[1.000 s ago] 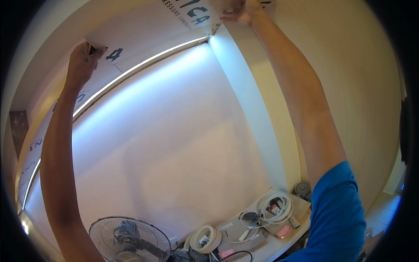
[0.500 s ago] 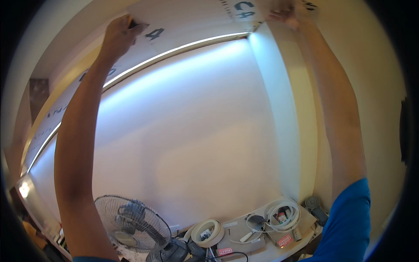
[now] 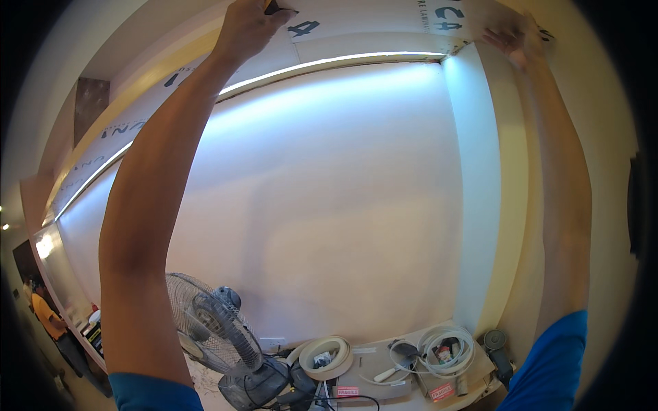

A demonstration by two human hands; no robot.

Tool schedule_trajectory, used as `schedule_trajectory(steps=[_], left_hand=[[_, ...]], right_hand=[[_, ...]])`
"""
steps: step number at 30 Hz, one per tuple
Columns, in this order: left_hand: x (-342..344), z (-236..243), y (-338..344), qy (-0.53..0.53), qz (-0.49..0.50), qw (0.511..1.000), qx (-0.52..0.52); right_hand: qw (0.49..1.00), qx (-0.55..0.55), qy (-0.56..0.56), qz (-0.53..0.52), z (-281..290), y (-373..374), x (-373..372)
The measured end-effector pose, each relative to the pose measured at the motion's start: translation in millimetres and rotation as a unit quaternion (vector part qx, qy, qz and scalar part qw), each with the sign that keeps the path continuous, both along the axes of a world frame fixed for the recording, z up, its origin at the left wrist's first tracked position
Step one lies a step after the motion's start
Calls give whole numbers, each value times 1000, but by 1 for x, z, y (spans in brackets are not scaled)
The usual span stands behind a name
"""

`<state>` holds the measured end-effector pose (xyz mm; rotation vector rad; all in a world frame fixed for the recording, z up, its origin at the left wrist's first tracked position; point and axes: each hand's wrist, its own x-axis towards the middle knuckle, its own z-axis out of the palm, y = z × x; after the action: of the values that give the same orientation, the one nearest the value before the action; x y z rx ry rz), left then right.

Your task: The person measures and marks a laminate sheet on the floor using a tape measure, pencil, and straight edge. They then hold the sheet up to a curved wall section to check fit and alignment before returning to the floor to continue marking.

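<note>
Both my arms reach up to a printed white laminate panel (image 3: 370,24) that runs overhead along the wall top. My left hand (image 3: 248,33) is closed round a small black and orange object (image 3: 273,7) against the panel; its kind is cut off by the upper edge. At the panel's right end my right hand (image 3: 515,42) is raised with fingers spread, close to the surface, and holds nothing that I can see. Just below the panel a bright LED strip (image 3: 329,59) lights the wall.
A table fan (image 3: 216,322) stands below on the left. Beside it lie a roll of edge band (image 3: 325,357), cardboard boxes (image 3: 373,363), coiled white tubing (image 3: 447,351) and a grey power tool (image 3: 497,346). Far left stands a person in an orange top (image 3: 46,315).
My view has turned left, so the whole scene sits further right and a person shows at the left edge. Both hands stay at about the same spots by the panel.
</note>
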<state>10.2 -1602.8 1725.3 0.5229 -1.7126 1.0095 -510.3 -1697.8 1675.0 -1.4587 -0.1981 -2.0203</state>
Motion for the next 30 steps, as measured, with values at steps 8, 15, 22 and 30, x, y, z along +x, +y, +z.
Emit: schedule_trajectory(steps=[8, 15, 22, 30], left_hand=[[11, 3, -2, -29, -22, 999, 2], [6, 3, 3, -14, -20, 999, 32], [2, 1, 20, -6, -13, 994, 110], [6, 17, 89, -84, -4, 966, 246]], right_hand=[[999, -7, -20, 35, -3, -9, -2], [999, -2, -40, 26, -8, -5, 2], [999, -9, -42, 26, -11, 5, 8], [991, -16, -55, -122, -19, 59, 28]])
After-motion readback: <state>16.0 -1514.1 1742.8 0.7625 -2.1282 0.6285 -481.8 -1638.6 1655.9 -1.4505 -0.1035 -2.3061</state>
